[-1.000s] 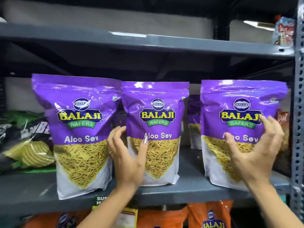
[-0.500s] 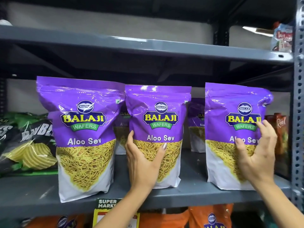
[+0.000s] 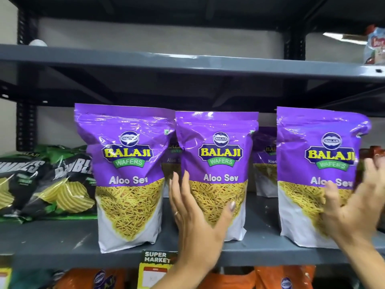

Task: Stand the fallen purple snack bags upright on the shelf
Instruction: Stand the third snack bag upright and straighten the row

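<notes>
Three purple Aloo Sev snack bags stand upright along the front of the grey shelf [image 3: 52, 243]: a left bag [image 3: 125, 174], a middle bag [image 3: 218, 163] and a right bag [image 3: 312, 163]. My left hand [image 3: 198, 226] cups the middle bag's lower left edge, thumb across the front and fingers along its side. My right hand [image 3: 354, 209] is blurred and wraps the right bag's lower right edge, thumb on the front. More purple bags [image 3: 264, 163] stand behind, partly hidden.
Green and black chip bags [image 3: 41, 184] lie at the left of the shelf. A red packet [image 3: 373, 155] sits at the far right. The upper shelf [image 3: 187, 63] hangs close above the bag tops. A yellow price tag [image 3: 156, 263] and orange bags [image 3: 281, 278] are below.
My left hand has moved from between the bags onto the middle bag's lower left edge. My right hand has slid toward the right bag's right edge and is now blurred.
</notes>
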A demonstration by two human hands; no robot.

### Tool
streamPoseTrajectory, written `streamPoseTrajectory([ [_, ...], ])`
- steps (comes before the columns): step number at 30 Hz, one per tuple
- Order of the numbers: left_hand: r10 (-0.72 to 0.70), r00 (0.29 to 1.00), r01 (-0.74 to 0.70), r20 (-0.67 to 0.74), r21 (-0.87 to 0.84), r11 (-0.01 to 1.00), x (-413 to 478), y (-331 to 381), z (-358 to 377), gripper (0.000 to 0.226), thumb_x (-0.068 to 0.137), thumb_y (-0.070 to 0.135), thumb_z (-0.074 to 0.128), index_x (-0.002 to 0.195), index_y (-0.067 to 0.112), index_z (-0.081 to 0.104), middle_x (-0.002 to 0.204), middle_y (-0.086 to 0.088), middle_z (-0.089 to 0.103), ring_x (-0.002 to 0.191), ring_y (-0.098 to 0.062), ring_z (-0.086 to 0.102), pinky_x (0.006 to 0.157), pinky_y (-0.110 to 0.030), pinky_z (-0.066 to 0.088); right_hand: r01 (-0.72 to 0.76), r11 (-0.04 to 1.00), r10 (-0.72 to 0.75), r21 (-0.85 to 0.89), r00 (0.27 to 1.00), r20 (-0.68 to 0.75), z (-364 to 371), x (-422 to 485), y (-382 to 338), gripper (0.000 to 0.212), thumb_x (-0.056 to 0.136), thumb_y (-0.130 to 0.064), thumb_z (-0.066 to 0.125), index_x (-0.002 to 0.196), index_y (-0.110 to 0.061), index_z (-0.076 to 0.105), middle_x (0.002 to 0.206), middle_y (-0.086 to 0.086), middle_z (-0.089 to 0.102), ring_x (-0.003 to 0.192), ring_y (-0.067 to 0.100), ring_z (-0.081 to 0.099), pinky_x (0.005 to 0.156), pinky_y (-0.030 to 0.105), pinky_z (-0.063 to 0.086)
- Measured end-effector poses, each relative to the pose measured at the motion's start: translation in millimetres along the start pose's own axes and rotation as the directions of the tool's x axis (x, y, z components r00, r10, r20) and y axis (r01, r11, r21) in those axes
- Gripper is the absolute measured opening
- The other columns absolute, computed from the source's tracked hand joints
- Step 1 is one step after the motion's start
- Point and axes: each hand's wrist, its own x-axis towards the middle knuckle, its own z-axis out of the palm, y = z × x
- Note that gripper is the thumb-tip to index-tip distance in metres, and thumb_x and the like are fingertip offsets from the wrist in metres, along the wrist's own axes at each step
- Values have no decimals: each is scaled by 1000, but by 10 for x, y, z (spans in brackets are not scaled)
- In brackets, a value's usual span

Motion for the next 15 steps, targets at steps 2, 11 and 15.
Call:
streamPoseTrajectory([
  [2, 161, 986, -159, -51, 25, 987, -59, -12, -242, 92, 78, 65, 56, 150, 32, 9, 163, 7, 2, 152, -16, 0, 122, -33, 12, 43, 996, -37, 74, 996, -84, 57, -73, -283, 60, 93, -41, 44, 148, -26, 27, 154, 25, 31, 144, 37, 31, 114, 55, 27],
  [11, -165, 921, 179, -353, 8, 984, 435, -741, -1331, 85, 77, 57, 43, 148, 14, 23, 158, -8, 23, 149, -23, 13, 122, -45, 12, -233, 761, -172, 606, 827, 535, 663, -1097, -2346, 36, 86, -26, 58, 121, -29, 56, 113, -14, 62, 105, 8, 60, 89, 24, 48],
  [15, -417, 899, 381, -135, -228, 896, 456, -931, -1286, 95, 71, 71, 42, 151, 28, 13, 161, -2, 20, 148, -16, 22, 121, -46, 20, -450, 805, -91, 386, 550, 830, 1006, -1263, -2537, 71, 88, -45, 58, 149, -25, 29, 144, -21, 37, 138, -1, 34, 115, 22, 25],
])
